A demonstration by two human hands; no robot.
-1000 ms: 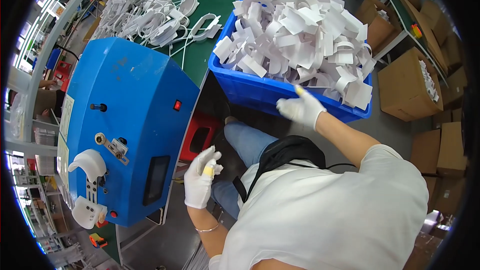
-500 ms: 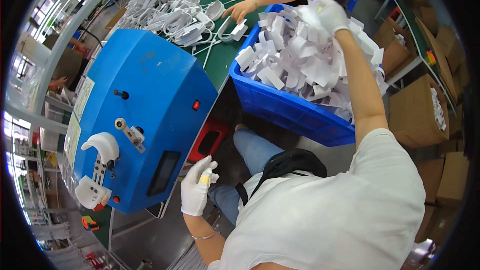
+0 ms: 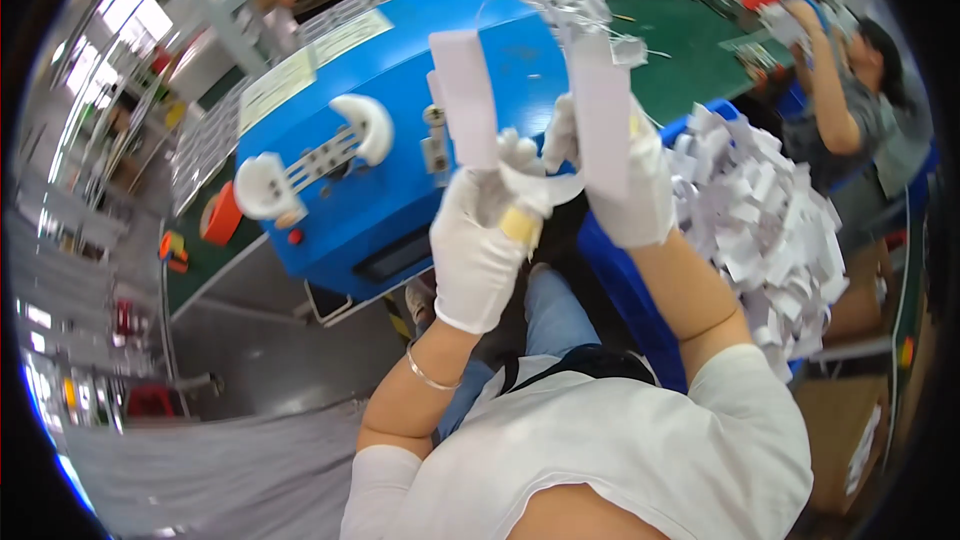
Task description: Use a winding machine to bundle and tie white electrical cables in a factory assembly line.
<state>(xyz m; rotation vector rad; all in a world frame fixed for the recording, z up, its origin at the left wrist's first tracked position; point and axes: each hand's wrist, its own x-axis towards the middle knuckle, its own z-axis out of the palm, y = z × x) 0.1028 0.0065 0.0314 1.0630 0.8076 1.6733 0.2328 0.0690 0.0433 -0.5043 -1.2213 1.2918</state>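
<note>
In front of my chest I hold a white piece with a curved middle strip and flat rectangular flaps. My left hand, in a white glove with yellow tape on a finger, is closed around it near the left flap. Gripping the right side is my gloved right hand, its fingers partly hidden by the flap. Just beyond both hands stands a blue machine with a slotted metal arm. White curved holders sit at that arm's ends, one holder higher and another holder lower left.
A blue crate heaped with similar white pieces stands at my right. Behind it, a co-worker has an arm raised. White cabled items lie on the green table. An orange tape roll rests left of the machine.
My right hand has come back from the crate to join my left, and the white piece is now held between them. The view has swung toward the machine.
</note>
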